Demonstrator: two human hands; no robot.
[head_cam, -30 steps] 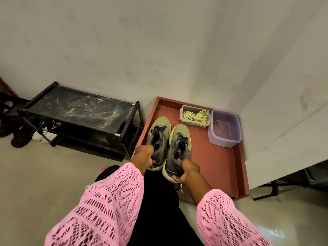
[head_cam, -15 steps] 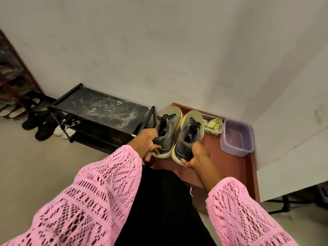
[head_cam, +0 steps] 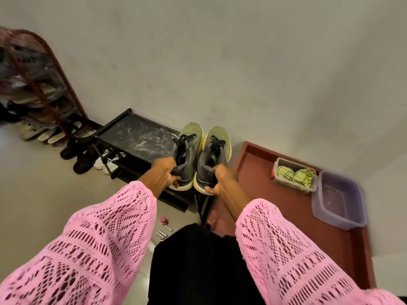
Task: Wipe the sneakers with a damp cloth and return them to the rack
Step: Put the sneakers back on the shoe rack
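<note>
Two grey sneakers with yellow-green toes and pale soles are held side by side in the air, toes pointing away from me. My left hand grips the heel of the left sneaker. The heel of the right sneaker is gripped by my right hand. Both shoes hang above the right end of the low black shoe rack, whose dusty top shelf is bare. A yellow checked cloth lies in a small clear tub on the red tray.
A purple basin holding water stands on the tray's right side. Dark and white shoes sit under and left of the rack. A tall covered shoe stand fills the far left. Small items lie on the floor by my knees.
Both hands lifted the sneakers off the red tray and carried them left, over the end of the black rack. My view has swung left as well.
</note>
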